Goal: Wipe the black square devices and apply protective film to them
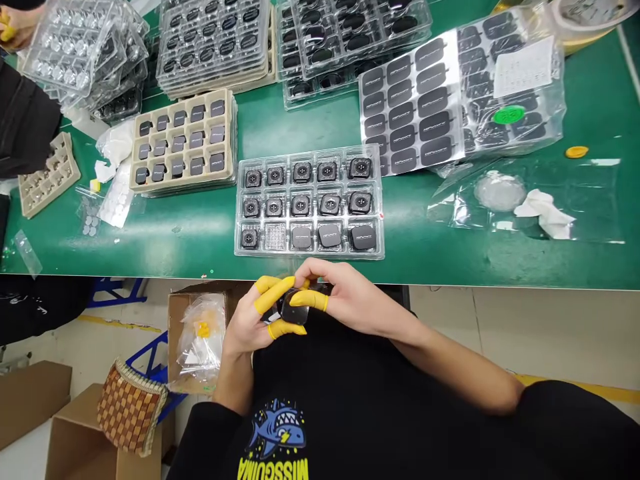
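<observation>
Just off the table's front edge, both my hands hold a dark, square smartwatch body (295,312) with a glossy face. My left hand (250,320) grips it from the left, with yellow finger cots on its fingers. My right hand (345,293), also wearing yellow cots, pinches it from above and the right; part of the watch is hidden by the fingers. Beyond them lies a clear plastic tray (310,255) of smartwatch bodies, most with their sensor backs up. Several in its front row show plain dark covers, and one front compartment is vacant.
A beige tray (234,143) of dark square pieces stands behind left. Stacked clear trays (213,40) fill the back. Sheets of black labels (410,107) lie behind right, and a plastic bag (595,193) is at right. Another person's hand (17,30) shows at top left.
</observation>
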Demonstrator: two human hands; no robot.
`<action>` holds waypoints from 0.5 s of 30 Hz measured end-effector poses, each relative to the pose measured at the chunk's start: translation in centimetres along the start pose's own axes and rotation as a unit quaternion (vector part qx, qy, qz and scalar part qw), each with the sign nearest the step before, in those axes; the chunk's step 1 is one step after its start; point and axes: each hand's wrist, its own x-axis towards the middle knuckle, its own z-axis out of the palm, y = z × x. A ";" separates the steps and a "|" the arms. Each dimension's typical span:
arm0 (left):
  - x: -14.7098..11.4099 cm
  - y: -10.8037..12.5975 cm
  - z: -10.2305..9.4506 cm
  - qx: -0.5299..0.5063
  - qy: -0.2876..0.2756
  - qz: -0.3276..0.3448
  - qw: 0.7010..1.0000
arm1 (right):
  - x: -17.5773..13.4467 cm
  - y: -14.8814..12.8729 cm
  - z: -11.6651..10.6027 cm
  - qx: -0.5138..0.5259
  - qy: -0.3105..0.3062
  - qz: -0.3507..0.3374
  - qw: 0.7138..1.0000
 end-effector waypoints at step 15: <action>0.2 0.1 0.9 0.091 0.028 0.029 0.995 | -0.9 1.3 0.9 -0.082 0.081 -0.129 0.985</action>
